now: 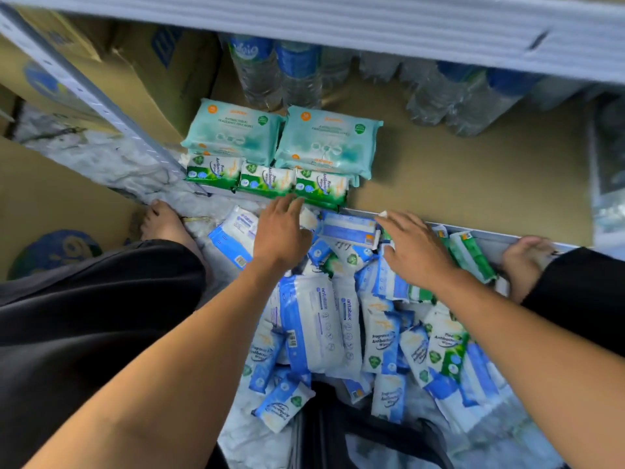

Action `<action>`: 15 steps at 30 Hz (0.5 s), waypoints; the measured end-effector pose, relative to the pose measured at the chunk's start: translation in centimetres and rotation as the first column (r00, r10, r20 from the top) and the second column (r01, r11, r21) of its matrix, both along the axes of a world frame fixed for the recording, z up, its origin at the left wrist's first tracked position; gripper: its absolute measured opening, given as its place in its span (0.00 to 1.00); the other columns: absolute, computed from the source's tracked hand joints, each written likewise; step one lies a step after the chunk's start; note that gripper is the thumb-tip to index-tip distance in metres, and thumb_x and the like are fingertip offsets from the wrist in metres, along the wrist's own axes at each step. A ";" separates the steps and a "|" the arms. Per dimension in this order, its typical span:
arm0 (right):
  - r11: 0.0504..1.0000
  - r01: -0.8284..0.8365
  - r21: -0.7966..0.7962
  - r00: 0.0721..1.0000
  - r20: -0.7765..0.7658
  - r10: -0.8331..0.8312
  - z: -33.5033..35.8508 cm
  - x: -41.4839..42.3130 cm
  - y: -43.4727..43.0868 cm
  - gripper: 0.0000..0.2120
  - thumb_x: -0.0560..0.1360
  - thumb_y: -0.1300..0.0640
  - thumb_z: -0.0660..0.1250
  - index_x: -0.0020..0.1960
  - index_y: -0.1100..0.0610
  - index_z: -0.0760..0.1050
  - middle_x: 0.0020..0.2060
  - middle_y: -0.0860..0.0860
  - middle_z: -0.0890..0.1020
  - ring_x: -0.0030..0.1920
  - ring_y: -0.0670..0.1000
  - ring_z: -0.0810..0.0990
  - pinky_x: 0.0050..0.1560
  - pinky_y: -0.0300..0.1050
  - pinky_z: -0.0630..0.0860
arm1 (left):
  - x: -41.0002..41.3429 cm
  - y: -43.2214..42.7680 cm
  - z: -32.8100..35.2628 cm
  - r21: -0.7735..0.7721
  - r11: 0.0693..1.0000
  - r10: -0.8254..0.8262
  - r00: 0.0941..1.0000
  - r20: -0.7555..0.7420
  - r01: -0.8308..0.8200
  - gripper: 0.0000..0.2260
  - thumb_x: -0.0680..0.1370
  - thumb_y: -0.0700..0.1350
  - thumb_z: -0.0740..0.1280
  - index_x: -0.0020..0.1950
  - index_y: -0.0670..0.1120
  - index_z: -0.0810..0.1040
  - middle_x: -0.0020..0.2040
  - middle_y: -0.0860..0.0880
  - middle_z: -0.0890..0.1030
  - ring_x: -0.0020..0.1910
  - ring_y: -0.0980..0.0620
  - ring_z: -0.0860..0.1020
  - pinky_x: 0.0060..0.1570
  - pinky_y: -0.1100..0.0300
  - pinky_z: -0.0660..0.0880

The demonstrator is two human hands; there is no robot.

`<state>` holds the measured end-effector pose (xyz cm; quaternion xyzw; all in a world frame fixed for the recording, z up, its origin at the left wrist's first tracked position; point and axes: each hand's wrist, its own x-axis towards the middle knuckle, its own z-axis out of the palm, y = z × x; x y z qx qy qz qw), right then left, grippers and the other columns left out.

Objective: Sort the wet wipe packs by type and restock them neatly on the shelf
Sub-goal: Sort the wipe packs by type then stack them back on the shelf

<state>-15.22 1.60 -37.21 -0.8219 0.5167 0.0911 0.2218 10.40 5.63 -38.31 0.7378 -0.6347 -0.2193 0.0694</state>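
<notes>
The left hand [282,231] and right hand [416,248], fingers released and grasping nothing, reach over the mixed wipe packs [324,326] heaped on the floor [88,147] at lower centre; a stray nudge could knock the green packs [267,181] off the shelf [473,184] lip above, remixing sorted types.

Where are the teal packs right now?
Head view: on the shelf, left side, just behind the three green packs and in front of the water bottles. The teal packs sit side by side.

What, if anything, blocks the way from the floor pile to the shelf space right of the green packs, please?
Nothing visible does: the shelf right of the green packs is bare; water bottles stand only at its back.
</notes>
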 end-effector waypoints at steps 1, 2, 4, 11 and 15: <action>1.000 0.016 -0.002 1.000 0.000 -0.016 0.3 -1.2 0.7 0.28 0.78 0.57 0.64 0.77 0.56 0.64 0.75 0.55 0.66 0.75 0.60 0.61 0.75 0.54 0.60 | -1.0 0.8 0.2 0.013 1.000 0.026 0.999 -0.024 -0.026 0.27 0.78 0.45 0.67 0.76 0.42 0.66 0.75 0.42 0.68 0.73 0.40 0.64 0.73 0.48 0.61; 0.999 0.034 0.001 0.999 -0.002 -0.034 0.6 -2.3 1.4 0.27 0.78 0.58 0.64 0.76 0.57 0.66 0.75 0.56 0.67 0.75 0.60 0.62 0.75 0.53 0.61 | -2.1 1.7 0.3 0.042 0.998 0.048 0.998 -0.048 -0.046 0.26 0.78 0.45 0.67 0.75 0.42 0.68 0.73 0.41 0.70 0.71 0.39 0.66 0.70 0.48 0.64; 0.996 0.082 0.022 0.996 -0.021 -0.082 1.0 -4.4 3.0 0.25 0.79 0.58 0.63 0.76 0.56 0.67 0.75 0.55 0.67 0.75 0.59 0.61 0.74 0.53 0.61 | -4.0 3.4 0.0 0.114 0.990 0.099 0.990 -0.104 -0.087 0.25 0.78 0.46 0.67 0.74 0.43 0.70 0.71 0.42 0.71 0.68 0.40 0.69 0.66 0.48 0.69; 0.966 0.233 0.116 0.968 -0.128 -0.218 0.9 -10.2 7.7 0.25 0.82 0.53 0.60 0.78 0.53 0.62 0.76 0.52 0.64 0.74 0.56 0.60 0.72 0.53 0.64 | -8.2 6.6 -1.1 0.309 0.917 0.309 0.940 -0.146 -0.253 0.17 0.77 0.47 0.67 0.65 0.45 0.77 0.58 0.43 0.81 0.55 0.42 0.80 0.47 0.54 0.76; 0.943 0.302 0.137 0.950 -0.130 -0.286 -0.3 -11.6 7.7 0.27 0.81 0.50 0.61 0.78 0.54 0.61 0.74 0.52 0.67 0.72 0.57 0.64 0.70 0.52 0.66 | -8.5 6.0 -2.4 0.296 0.918 0.306 0.947 -0.098 -0.266 0.10 0.76 0.51 0.67 0.54 0.47 0.79 0.41 0.46 0.83 0.38 0.46 0.80 0.32 0.56 0.74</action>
